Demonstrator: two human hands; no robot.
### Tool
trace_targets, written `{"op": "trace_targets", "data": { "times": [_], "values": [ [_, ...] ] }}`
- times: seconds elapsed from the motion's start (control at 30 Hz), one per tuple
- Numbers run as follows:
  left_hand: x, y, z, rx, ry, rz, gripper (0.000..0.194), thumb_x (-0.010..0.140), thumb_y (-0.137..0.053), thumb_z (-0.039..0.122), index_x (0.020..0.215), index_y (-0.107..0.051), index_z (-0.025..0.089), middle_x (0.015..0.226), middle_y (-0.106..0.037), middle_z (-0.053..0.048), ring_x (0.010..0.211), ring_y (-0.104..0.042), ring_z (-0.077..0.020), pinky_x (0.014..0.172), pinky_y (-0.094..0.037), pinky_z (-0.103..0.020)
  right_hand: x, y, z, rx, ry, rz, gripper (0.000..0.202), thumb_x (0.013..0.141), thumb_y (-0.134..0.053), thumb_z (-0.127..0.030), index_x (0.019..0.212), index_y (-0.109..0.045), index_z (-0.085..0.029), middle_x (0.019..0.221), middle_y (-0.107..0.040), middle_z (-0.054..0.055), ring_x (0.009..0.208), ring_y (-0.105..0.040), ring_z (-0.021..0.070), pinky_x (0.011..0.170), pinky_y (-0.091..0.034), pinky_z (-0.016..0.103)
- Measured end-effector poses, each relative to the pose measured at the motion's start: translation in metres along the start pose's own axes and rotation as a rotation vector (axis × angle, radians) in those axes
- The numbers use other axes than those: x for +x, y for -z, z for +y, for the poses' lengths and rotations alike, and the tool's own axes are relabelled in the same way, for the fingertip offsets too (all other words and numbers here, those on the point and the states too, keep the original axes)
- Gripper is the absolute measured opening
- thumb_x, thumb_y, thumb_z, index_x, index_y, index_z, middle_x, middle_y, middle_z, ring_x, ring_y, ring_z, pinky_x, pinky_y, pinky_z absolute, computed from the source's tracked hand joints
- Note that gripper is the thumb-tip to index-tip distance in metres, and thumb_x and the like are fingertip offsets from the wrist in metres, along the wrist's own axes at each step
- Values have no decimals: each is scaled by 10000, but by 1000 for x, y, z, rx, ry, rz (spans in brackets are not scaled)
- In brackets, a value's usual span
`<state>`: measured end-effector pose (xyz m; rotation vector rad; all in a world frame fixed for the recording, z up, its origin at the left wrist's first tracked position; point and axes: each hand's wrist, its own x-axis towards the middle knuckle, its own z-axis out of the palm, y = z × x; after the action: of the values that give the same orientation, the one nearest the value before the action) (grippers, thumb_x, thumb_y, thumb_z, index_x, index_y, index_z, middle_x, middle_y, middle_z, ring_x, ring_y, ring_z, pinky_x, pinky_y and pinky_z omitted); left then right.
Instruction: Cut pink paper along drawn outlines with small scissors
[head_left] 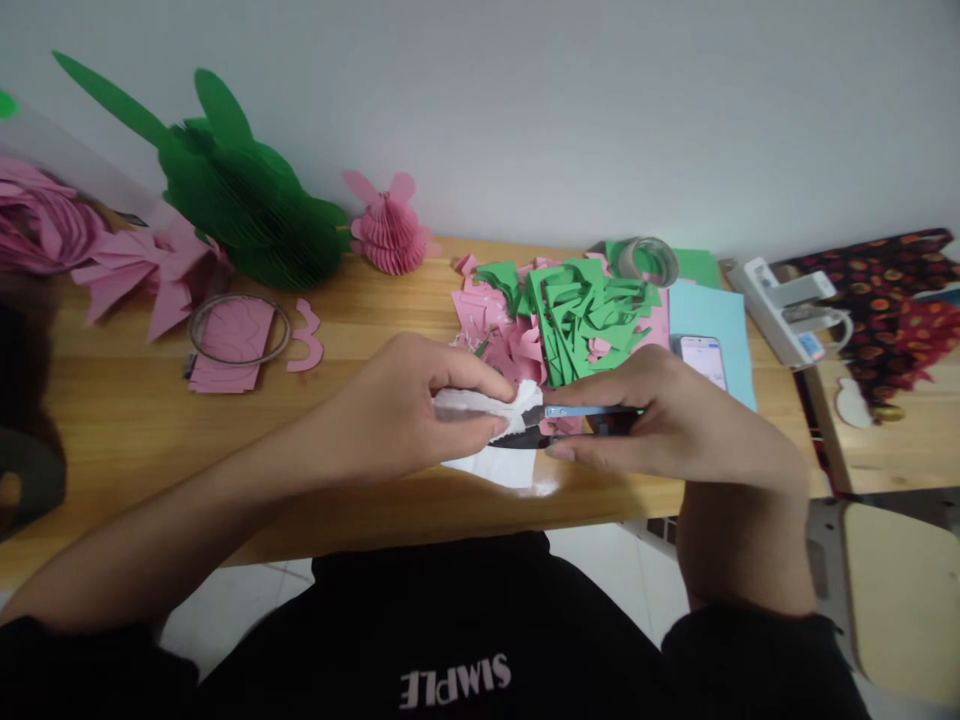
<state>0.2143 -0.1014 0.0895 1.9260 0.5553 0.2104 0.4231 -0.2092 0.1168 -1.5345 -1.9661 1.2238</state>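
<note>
Tissue (529, 396) pinched by left fingers (472, 370)

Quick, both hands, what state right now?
Left hand: closed, pinching white tissue at the dark tool's tip.
Right hand: closed, gripping the dark tool with a bluish strip between thumb and fingers.

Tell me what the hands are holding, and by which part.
The left hand pinches white tissue by its bunched part, against a tool; the right hand holds that tool by its opposite end.
</note>
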Motion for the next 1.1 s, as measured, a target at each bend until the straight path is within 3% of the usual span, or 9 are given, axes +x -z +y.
{"op": "trace_targets", "data": {
  "times": [0.17, 0.37, 0.63, 0.87, 1.1],
  "values": [
    [2, 3, -4, -43, 19, -117, 168, 781, -604, 218, 745, -762, 172, 593, -640, 34, 509, -442, -71, 434, -277, -196, -2, 0, 2, 11, -7, 1, 229, 867, -637, -323, 854, -760, -131, 550, -565, -25, 464, -352, 73, 430, -288, 212],
    [7, 6, -10, -149, 102, -237, 162, 741, -612, 226, 666, -750, 186, 525, -576, 35, 467, -444, -73, 415, -290, -192, -3, -1, 4, 9, -14, -7, 265, 876, -625, -371, 890, -768, -148, 546, -551, -27, 468, -342, 78, 430, -285, 214],
    [10, -4, -3, -244, 157, -46, 69, 632, -693, 207, 653, -750, 174, 603, -679, 16, 507, -520, -81, 435, -346, -169, -2, -1, 4, -11, 2, 6, 253, 876, -631, -341, 814, -762, -134, 532, -540, -28, 462, -330, 72, 425, -284, 211],
    [10, -1, -9, -303, 165, -182, 133, 651, -629, 182, 661, -761, 173, 498, -582, 42, 436, -423, -59, 391, -275, -173, -3, -2, 6, 20, -17, -15, 237, 872, -640, -339, 866, -764, -137, 563, -584, -18, 476, -380, 77, 428, -304, 205],
    [12, -2, -9, -367, 212, -187, 136, 615, -623, 182, 638, -757, 175, 501, -602, 35, 433, -437, -61, 401, -303, -166, -2, -3, 8, 1, -14, -18, 251, 881, -633, -338, 832, -759, -127, 573, -597, -9, 476, -381, 77, 430, -304, 209]
  ]
}}
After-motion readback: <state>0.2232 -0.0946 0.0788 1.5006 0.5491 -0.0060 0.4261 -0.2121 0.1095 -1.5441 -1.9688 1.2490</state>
